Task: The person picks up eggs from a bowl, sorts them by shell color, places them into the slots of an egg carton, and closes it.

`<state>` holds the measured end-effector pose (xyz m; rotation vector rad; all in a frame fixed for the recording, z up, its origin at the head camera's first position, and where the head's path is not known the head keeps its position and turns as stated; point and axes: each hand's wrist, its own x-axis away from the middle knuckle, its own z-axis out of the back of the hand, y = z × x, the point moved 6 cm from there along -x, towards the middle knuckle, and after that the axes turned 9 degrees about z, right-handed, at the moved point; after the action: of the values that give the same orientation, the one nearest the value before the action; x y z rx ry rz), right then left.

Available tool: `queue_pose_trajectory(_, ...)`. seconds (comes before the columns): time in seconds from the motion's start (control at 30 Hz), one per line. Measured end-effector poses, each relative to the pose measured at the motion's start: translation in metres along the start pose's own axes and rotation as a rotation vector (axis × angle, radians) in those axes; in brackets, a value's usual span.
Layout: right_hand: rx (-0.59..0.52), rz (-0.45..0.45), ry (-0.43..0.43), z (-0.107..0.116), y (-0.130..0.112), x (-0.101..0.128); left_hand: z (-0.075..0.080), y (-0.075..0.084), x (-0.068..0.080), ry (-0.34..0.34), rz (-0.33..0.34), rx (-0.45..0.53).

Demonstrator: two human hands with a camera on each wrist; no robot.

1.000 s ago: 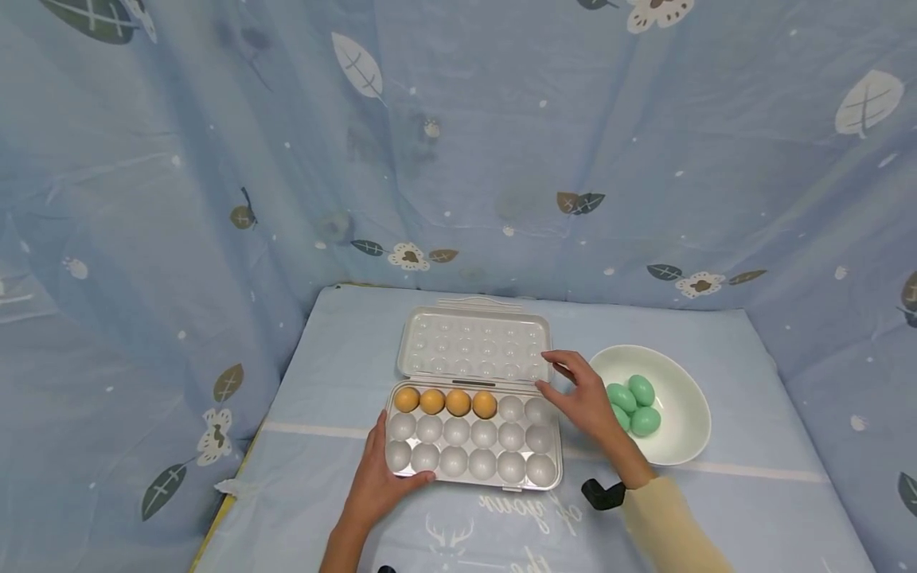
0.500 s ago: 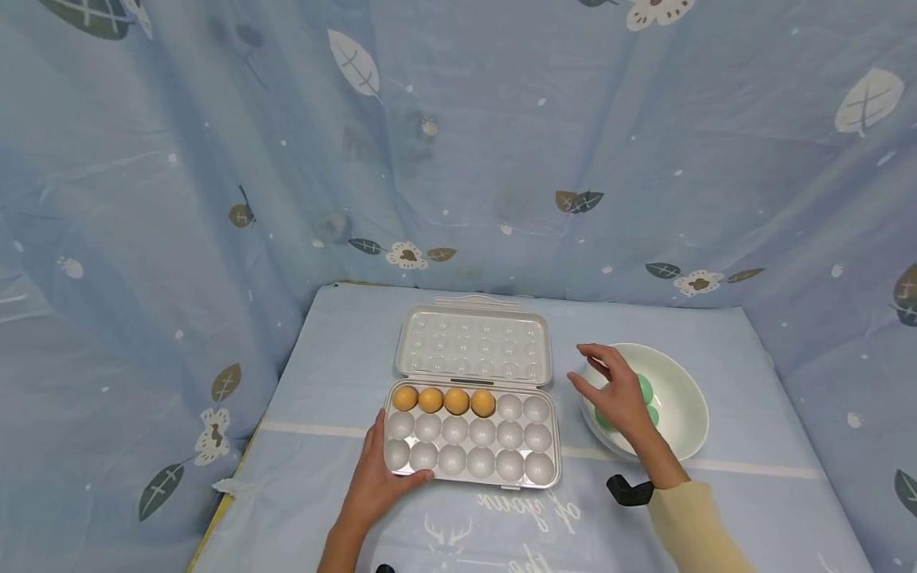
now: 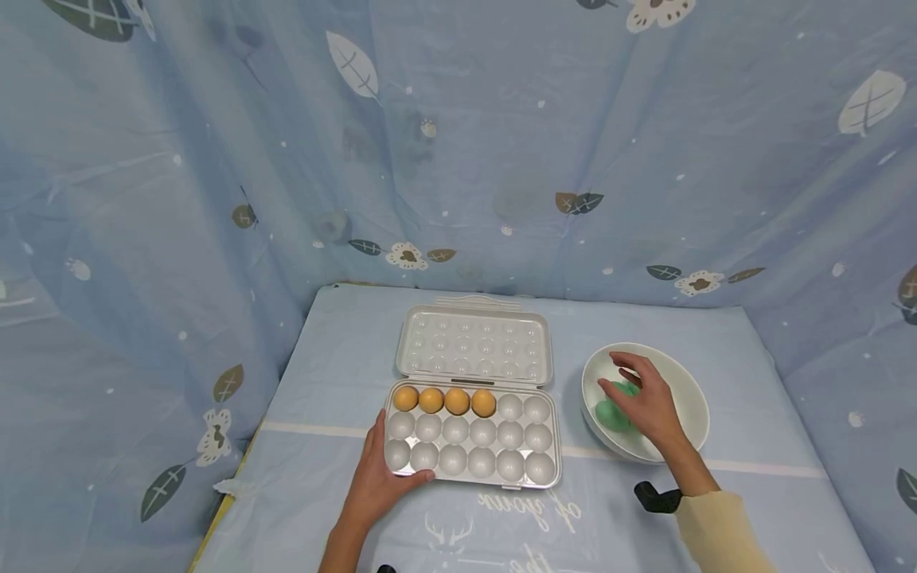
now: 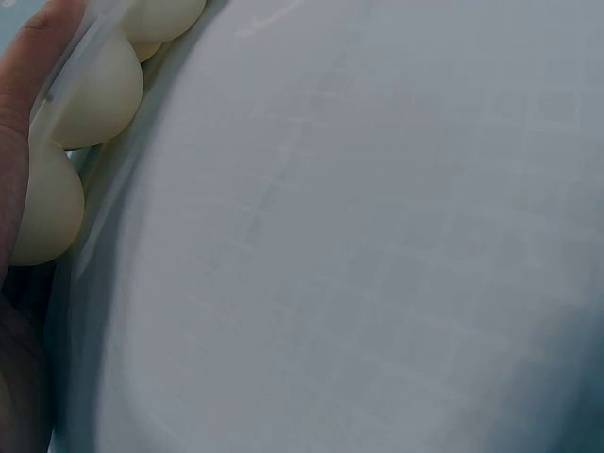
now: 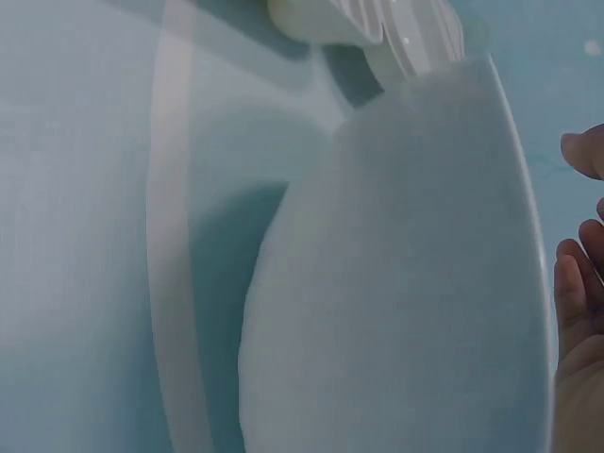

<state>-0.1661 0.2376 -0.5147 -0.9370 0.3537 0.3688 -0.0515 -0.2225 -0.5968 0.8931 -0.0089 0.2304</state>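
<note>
Item one: my left hand (image 3: 380, 477) rested on the near left corner of the egg tray (image 3: 473, 446), thumb laid over its near rim and fingers curled along the left edge, so I held the tray steady on the blue tablecloth (image 3: 322, 382); the left wrist view showed only the pale bulges of the tray's cups (image 4: 90, 90) against my palm (image 4: 14, 189) and bare cloth beyond. Item two: the tray itself lay near the middle of the table, its lid (image 3: 474, 344) folded open flat on the far side. Four brown eggs (image 3: 444, 400) filled the far row from the left — the remaining cups in that row and the two nearer rows showed grey. Item three: a white bowl (image 3: 688, 390) stood to the right of the tray, apart from it. My right hand (image 3: 645, 398) reached into it from the near right, fingers spread and loosely bent over the green eggs (image 3: 610, 415); the fingertips were at the eggs, but I could not tell whether they had gripped one. The right wrist view gave only the bowl's outer wall (image 5: 406, 283) and my fingertips (image 5: 576, 283) at the frame's right edge. Item four: a black wrist strap (image 3: 657, 498) and a pale yellow sleeve (image 3: 719, 533) on the right forearm.
</note>
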Motion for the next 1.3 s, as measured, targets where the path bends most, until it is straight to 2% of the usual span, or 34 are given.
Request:
queue_pose_trajectory(0.4,0.174,-0.154,-0.08,0.022,0.026,0.016,-0.001,-0.001,0.0,0.01,0.002,0.011)
queue_pose_trajectory(0.77,0.32,-0.208,-0.096,0.029,0.035,0.018,0.0,0.0,-0.001,-0.007,0.014,0.019)
queue_pose_trajectory(0.97,0.333,-0.244,-0.116,0.029,0.035,0.016,0.0,0.001,-0.001,-0.007,0.019,0.017)
queue_pose_trajectory(1.3,0.332,-0.335,-0.201,0.022,0.048,0.016,-0.001,0.0,0.0,-0.006,0.014,0.017)
